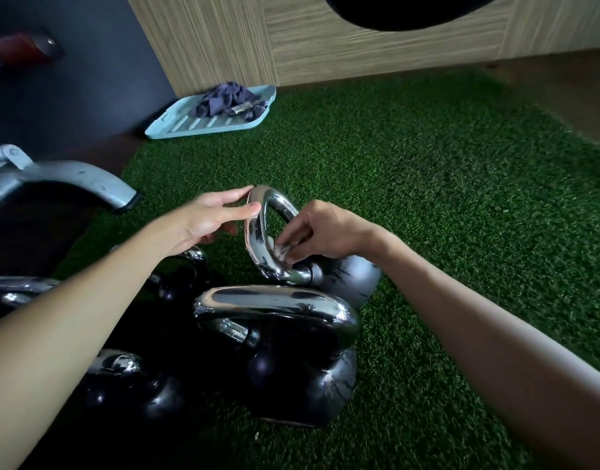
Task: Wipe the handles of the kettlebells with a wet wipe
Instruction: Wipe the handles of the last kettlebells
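A black kettlebell (pixel 351 278) lies tipped on its side on green turf, its chrome handle (pixel 257 239) standing up as a loop. My left hand (pixel 210 217) touches the handle's top with straight fingers and thumb. My right hand (pixel 320 230) pinches a small white wet wipe (pixel 282 251) against the inner side of the handle near its base. In front stands a larger black kettlebell (pixel 302 378) with a chrome handle (pixel 278 301). Further kettlebells (pixel 132 385) sit at the lower left, partly hidden by my left forearm.
A light blue tray (pixel 176 128) holding a dark crumpled cloth (pixel 227 101) lies at the back against a wooden panel (pixel 325 45). A grey metal machine leg (pixel 84 179) reaches in from the left. Green turf (pixel 444 198) stretches to the right.
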`<state>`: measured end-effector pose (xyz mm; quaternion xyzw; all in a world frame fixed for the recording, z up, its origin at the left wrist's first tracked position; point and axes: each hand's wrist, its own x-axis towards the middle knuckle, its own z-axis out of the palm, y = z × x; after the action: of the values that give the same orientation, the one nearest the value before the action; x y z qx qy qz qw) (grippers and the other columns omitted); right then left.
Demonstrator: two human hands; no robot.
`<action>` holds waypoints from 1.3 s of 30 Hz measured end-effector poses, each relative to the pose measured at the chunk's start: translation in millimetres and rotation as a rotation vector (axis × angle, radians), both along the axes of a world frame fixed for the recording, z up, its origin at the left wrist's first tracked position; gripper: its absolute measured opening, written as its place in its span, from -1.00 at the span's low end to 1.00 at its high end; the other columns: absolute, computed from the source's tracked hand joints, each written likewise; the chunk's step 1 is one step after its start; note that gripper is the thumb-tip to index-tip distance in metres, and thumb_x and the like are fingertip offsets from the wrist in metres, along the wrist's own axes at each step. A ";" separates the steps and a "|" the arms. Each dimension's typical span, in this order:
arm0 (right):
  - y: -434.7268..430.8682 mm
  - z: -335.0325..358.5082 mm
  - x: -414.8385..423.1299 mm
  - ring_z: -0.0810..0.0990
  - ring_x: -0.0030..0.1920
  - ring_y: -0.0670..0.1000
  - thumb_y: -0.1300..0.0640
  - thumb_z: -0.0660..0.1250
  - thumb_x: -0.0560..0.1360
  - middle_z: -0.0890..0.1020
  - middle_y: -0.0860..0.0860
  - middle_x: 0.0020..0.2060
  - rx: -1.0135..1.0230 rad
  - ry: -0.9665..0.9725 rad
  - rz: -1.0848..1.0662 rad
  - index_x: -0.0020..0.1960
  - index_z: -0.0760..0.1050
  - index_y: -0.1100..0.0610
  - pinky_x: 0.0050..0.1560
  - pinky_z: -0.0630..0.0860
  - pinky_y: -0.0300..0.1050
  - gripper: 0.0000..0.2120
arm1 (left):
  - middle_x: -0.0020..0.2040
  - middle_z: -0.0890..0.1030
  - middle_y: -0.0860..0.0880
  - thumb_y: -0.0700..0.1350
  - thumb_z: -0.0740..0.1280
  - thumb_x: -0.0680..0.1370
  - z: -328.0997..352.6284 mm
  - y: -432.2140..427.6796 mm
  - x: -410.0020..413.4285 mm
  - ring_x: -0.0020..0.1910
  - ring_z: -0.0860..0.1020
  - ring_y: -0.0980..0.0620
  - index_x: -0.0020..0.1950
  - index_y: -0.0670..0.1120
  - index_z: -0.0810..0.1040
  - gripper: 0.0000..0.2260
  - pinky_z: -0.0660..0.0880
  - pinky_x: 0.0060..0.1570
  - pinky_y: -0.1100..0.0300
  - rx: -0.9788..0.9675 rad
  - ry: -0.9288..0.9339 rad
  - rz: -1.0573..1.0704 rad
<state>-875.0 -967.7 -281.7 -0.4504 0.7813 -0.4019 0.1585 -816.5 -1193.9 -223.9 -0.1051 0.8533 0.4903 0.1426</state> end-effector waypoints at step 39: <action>-54.1 -19.7 -22.9 0.60 -0.33 -0.09 -0.04 0.51 0.49 0.68 -0.08 -0.26 -0.029 0.314 -0.619 -0.09 0.68 0.00 -0.28 0.55 -0.15 -0.88 | 0.26 0.57 0.28 0.47 0.50 0.18 -5.7 -23.6 -18.5 0.33 0.52 0.23 0.42 0.17 0.49 -0.14 0.32 0.50 0.00 -0.234 0.127 -0.127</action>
<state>-897.9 -1021.8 -301.3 -0.2506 0.8899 -0.3679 -0.0994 -835.0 -1217.5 -229.6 -0.0354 0.9169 0.3831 0.1058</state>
